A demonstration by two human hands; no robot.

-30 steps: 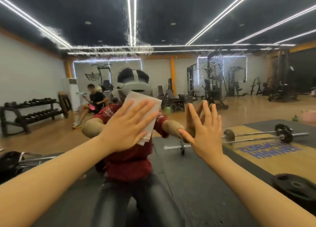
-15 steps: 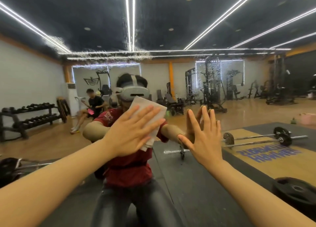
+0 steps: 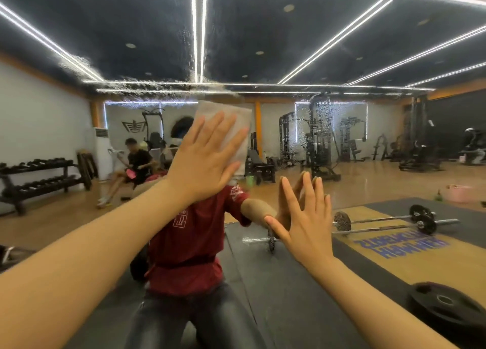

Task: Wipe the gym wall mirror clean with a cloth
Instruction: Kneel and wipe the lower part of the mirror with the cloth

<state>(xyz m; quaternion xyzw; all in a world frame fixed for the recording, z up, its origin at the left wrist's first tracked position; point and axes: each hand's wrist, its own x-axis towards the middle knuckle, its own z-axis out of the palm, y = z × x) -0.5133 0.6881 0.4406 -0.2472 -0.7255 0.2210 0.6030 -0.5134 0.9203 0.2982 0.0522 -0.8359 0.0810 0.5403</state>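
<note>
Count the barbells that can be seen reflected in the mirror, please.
2. Both lie on the floor at the right: the rear barbell and the front barbell just before it, partly hidden by the right hand.

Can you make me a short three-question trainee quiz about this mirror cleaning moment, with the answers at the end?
1. True or false: the left hand presses the white cloth flat against the mirror with straight fingers.
2. What is the right hand doing? A) gripping a spray bottle B) resting open on the glass C) pinching the cloth
3. Fill in: a band of wet droplets on the glass lies ______ the cloth.

Key: 1 true; 2 B; 3 above
</note>
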